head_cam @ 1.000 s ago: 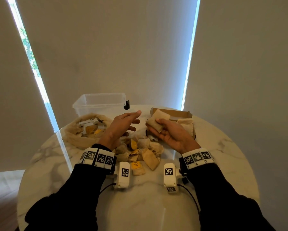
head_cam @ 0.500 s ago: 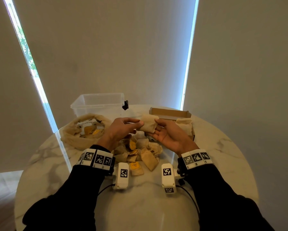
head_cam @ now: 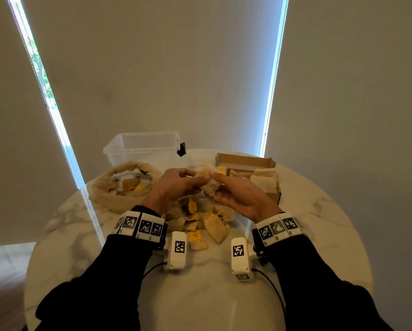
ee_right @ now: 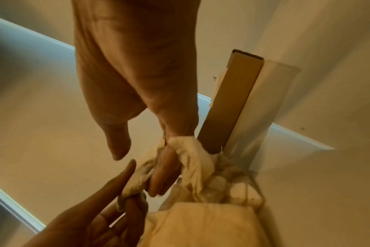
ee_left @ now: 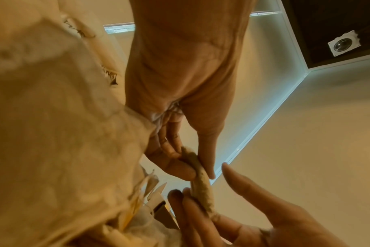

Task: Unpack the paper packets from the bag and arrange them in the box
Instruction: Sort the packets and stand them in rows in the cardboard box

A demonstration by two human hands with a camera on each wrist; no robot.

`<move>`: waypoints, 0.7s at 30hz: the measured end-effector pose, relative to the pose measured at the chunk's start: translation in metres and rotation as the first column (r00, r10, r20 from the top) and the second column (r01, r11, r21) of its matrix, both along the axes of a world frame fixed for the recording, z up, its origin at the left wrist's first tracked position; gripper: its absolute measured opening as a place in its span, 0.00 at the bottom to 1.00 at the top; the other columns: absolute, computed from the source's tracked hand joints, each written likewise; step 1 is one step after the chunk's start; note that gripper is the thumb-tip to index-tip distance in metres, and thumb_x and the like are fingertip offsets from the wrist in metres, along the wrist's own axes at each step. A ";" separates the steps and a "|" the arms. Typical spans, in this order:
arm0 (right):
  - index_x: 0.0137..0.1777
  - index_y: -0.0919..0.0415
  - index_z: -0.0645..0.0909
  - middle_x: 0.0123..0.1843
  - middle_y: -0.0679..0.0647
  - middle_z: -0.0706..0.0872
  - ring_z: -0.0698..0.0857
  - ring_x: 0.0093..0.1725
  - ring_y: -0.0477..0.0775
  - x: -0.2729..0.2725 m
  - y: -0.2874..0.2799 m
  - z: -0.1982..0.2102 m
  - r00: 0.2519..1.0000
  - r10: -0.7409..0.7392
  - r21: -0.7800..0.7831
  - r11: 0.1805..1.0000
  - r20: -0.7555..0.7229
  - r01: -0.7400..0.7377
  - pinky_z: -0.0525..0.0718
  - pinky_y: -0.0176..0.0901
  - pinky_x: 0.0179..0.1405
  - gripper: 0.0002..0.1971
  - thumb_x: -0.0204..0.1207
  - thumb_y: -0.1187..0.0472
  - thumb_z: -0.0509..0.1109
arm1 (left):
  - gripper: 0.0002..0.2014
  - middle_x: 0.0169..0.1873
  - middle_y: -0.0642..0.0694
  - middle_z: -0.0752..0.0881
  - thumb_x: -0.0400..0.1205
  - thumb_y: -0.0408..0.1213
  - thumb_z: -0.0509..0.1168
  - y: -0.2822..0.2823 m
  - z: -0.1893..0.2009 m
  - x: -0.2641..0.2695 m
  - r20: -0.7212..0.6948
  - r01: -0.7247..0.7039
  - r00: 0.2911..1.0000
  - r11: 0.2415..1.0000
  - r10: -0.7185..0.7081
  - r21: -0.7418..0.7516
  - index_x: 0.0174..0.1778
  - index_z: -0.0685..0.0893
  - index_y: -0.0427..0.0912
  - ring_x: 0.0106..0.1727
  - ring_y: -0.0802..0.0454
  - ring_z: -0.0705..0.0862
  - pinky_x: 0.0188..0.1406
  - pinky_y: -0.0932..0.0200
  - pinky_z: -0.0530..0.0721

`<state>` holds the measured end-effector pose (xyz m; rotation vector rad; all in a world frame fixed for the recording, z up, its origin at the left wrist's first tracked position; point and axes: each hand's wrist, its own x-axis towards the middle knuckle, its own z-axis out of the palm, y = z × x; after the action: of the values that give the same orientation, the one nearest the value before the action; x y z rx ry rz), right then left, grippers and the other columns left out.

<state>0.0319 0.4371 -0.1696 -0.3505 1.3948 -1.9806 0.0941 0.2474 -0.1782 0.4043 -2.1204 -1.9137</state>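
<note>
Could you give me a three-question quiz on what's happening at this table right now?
1. True or false: both the left hand and right hand hold the same paper packet.
2. Where do packets already sit? A) clear plastic bin B) cardboard box C) the floor
3. Fill in: the loose pile of packets lies on the marble table, between the cloth bag and the ____.

Key: 1 true; 2 B; 3 cardboard box
</note>
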 end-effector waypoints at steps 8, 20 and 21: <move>0.75 0.71 0.77 0.62 0.72 0.92 0.94 0.61 0.69 -0.006 0.004 -0.004 0.995 -0.026 -0.009 1.000 0.095 0.027 0.93 0.60 0.60 0.16 0.89 0.70 0.69 | 0.17 0.59 0.35 0.93 0.81 0.31 0.80 0.002 0.002 0.001 0.014 0.028 0.999 0.988 -0.030 0.149 0.66 0.90 0.33 0.50 0.46 0.95 0.44 0.62 0.93; 0.69 0.65 0.86 0.64 0.64 0.92 0.94 0.60 0.62 -0.039 0.023 0.017 0.960 -0.159 0.191 0.960 -0.230 0.205 0.96 0.51 0.55 0.19 0.80 0.76 0.77 | 0.20 0.57 0.40 0.95 0.84 0.43 0.78 0.000 0.001 0.000 -0.034 0.028 0.999 0.984 -0.022 0.178 0.68 0.89 0.35 0.54 0.44 0.96 0.49 0.57 0.94; 0.68 0.65 0.86 0.63 0.64 0.92 0.94 0.59 0.61 -0.047 0.029 0.022 0.942 -0.188 0.229 0.939 -0.280 0.255 0.96 0.49 0.50 0.19 0.79 0.76 0.77 | 0.20 0.57 0.41 0.95 0.84 0.44 0.78 -0.001 0.000 -0.001 -0.033 0.024 0.999 0.984 -0.018 0.174 0.68 0.89 0.36 0.54 0.45 0.96 0.49 0.56 0.94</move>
<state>-0.0153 0.4660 -0.1472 -0.3451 1.9132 -1.9439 0.0935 0.2461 -0.1782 0.3843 -1.9518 -2.1116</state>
